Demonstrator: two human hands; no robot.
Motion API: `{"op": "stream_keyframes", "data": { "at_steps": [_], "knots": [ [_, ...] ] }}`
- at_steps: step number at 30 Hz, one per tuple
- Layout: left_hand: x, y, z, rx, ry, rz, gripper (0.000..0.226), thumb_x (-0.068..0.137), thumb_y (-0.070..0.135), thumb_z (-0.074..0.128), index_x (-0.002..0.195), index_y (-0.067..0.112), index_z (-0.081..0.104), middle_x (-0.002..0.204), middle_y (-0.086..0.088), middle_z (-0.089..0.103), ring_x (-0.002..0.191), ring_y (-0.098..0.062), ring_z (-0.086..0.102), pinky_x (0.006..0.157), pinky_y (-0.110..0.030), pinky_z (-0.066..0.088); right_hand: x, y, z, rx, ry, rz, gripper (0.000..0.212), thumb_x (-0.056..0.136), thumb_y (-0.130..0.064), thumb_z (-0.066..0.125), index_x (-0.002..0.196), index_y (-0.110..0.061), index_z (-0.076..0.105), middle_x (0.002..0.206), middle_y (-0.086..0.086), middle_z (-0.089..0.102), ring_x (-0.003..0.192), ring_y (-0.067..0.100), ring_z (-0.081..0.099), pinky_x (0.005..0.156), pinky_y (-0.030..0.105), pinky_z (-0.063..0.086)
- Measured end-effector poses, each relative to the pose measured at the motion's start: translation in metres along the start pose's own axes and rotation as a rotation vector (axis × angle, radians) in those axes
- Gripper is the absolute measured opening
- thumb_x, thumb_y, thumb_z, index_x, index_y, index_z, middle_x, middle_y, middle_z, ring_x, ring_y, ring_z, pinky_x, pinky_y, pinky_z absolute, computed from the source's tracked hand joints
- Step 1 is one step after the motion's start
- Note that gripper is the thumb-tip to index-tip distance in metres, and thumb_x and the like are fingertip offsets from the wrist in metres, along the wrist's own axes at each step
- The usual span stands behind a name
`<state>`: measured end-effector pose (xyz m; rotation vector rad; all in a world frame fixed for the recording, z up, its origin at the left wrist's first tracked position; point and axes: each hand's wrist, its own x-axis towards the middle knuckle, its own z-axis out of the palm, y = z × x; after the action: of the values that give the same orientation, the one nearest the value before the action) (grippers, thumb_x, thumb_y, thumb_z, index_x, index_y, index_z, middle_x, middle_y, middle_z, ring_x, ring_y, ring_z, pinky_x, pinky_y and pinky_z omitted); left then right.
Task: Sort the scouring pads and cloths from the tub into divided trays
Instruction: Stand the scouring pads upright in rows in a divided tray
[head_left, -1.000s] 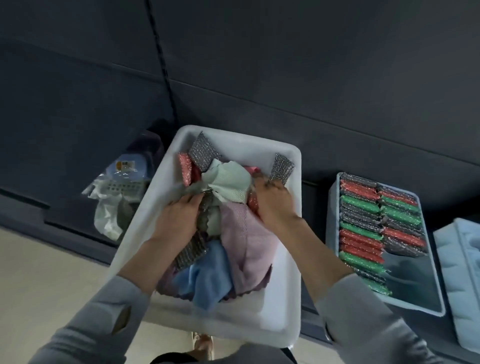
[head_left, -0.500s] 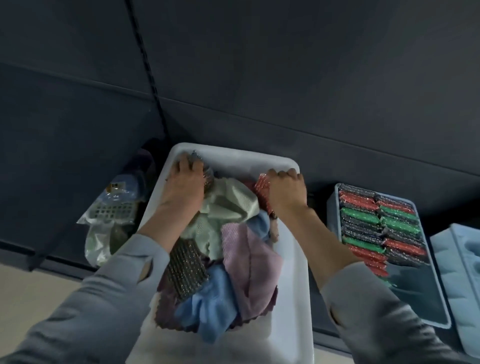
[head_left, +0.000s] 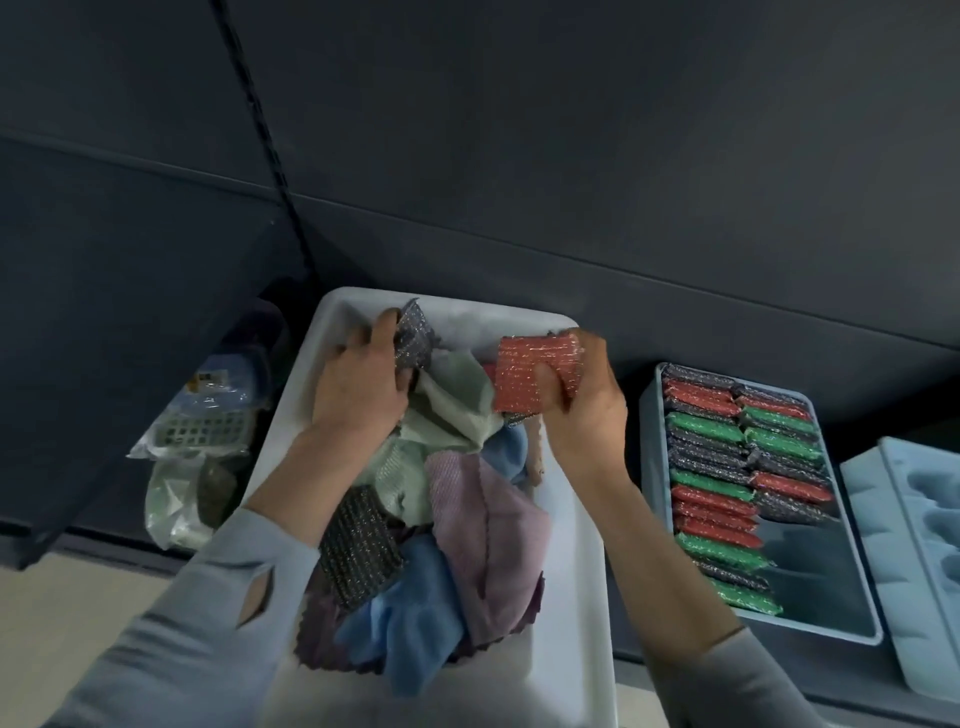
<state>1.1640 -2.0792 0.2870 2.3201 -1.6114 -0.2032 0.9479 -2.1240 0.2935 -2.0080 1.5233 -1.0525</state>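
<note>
right hand (head_left: 582, 410) grip holds red pad (head_left: 530, 374); left hand (head_left: 358, 384) grip holds grey pad (head_left: 413, 340), both over tub (head_left: 576, 545).

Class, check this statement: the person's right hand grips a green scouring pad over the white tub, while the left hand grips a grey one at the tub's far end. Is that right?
Not quite. In the head view the right hand grips a red scouring pad, not a green one. The rest stands: it is over the white tub, and the left hand grips a grey scouring pad at the far end.
</note>
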Motion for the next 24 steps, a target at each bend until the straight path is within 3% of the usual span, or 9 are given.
{"op": "stream_keyframes", "data": {
  "at_steps": [4, 7, 11, 13, 15, 18, 20, 22, 24],
  "knots": [
    [-0.025, 0.009, -0.028, -0.278, 0.208, 0.031, 0.056, 0.092, 0.025, 0.061, 0.141, 0.014, 0.036, 0.127, -0.014, 0.052, 0.105, -0.033, 0.058, 0.083, -0.042, 0.051, 0.001, -0.006, -0.016, 0.528, 0.012, 0.468, 0.021, 0.092, -0.026, 0.066, 0.107, -0.022, 0.052, 0.09, -0.01, 0.065, 0.075, -0.005, 0.062, 0.076, 0.03, 0.047],
    [-0.041, 0.018, -0.046, -0.528, 0.258, 0.005, 0.05, 0.095, 0.034, 0.058, 0.139, 0.021, 0.037, 0.125, -0.002, 0.057, 0.106, -0.016, 0.058, 0.086, -0.028, 0.046, 0.001, -0.018, -0.025, 0.929, 0.024, 0.624, 0.034, 0.093, -0.018, 0.064, 0.123, -0.02, 0.051, 0.111, -0.003, 0.068, 0.097, 0.017, 0.068, 0.087, 0.042, 0.056],
    [-0.053, 0.021, -0.047, -0.89, 0.088, -0.127, 0.048, 0.088, 0.049, 0.058, 0.13, 0.039, 0.037, 0.128, 0.007, 0.057, 0.112, -0.011, 0.059, 0.099, -0.04, 0.049, -0.004, -0.045, -0.039, 1.3, -0.061, 0.549, 0.025, 0.094, -0.006, 0.058, 0.115, -0.019, 0.053, 0.108, 0.004, 0.069, 0.093, 0.024, 0.066, 0.084, 0.047, 0.054],
    [-0.061, 0.024, -0.039, -1.029, -0.094, -0.248, 0.065, 0.08, 0.058, 0.058, 0.138, 0.044, 0.032, 0.14, 0.004, 0.052, 0.12, -0.018, 0.056, 0.103, -0.047, 0.045, -0.015, -0.057, -0.036, 1.229, -0.126, 0.508, 0.018, 0.094, -0.005, 0.06, 0.108, -0.015, 0.055, 0.094, 0.0, 0.071, 0.085, 0.017, 0.068, 0.079, 0.037, 0.057],
    [-0.07, 0.029, -0.034, -1.376, -0.273, -0.404, 0.057, 0.086, 0.056, 0.056, 0.138, 0.035, 0.04, 0.135, -0.005, 0.059, 0.115, -0.024, 0.062, 0.099, -0.049, 0.049, -0.029, -0.061, -0.025, 0.999, -0.15, 0.471, 0.016, 0.092, -0.01, 0.064, 0.105, -0.012, 0.055, 0.083, -0.005, 0.072, 0.077, 0.012, 0.069, 0.069, 0.027, 0.056],
    [-0.085, 0.027, -0.034, -1.58, -0.43, -0.447, 0.094, 0.065, 0.084, 0.061, 0.138, 0.028, 0.048, 0.131, -0.009, 0.062, 0.114, -0.027, 0.064, 0.098, -0.05, 0.05, -0.049, -0.057, -0.007, 0.74, -0.211, 0.45, 0.024, 0.087, -0.024, 0.072, 0.103, -0.014, 0.057, 0.087, -0.001, 0.072, 0.082, 0.02, 0.07, 0.081, 0.043, 0.058],
    [-0.097, 0.02, -0.029, -1.456, -0.314, -0.417, 0.102, 0.053, 0.076, 0.078, 0.138, 0.03, 0.047, 0.127, -0.004, 0.065, 0.11, -0.023, 0.066, 0.096, -0.051, 0.051, -0.061, -0.057, -0.001, 0.586, -0.26, 0.355, 0.025, 0.08, -0.035, 0.074, 0.098, -0.024, 0.059, 0.086, -0.001, 0.072, 0.08, 0.019, 0.069, 0.082, 0.048, 0.057],
    [-0.107, 0.01, -0.025, -1.289, -0.176, -0.409, 0.087, 0.058, 0.054, 0.088, 0.131, 0.026, 0.048, 0.116, 0.0, 0.069, 0.102, -0.018, 0.069, 0.093, -0.048, 0.054, -0.071, -0.058, 0.005, 0.508, -0.337, 0.272, 0.029, 0.08, -0.047, 0.07, 0.101, -0.027, 0.062, 0.086, -0.005, 0.072, 0.081, 0.017, 0.07, 0.083, 0.046, 0.056],
    [-0.115, -0.004, -0.025, -1.155, -0.036, -0.386, 0.073, 0.067, 0.041, 0.086, 0.125, 0.025, 0.046, 0.109, 0.005, 0.068, 0.098, -0.014, 0.068, 0.092, -0.043, 0.054, -0.078, -0.057, 0.011, 0.477, -0.375, 0.319, 0.032, 0.092, -0.05, 0.056, 0.108, -0.022, 0.061, 0.085, -0.007, 0.07, 0.074, 0.007, 0.068, 0.082, 0.036, 0.057]
  ]
}}
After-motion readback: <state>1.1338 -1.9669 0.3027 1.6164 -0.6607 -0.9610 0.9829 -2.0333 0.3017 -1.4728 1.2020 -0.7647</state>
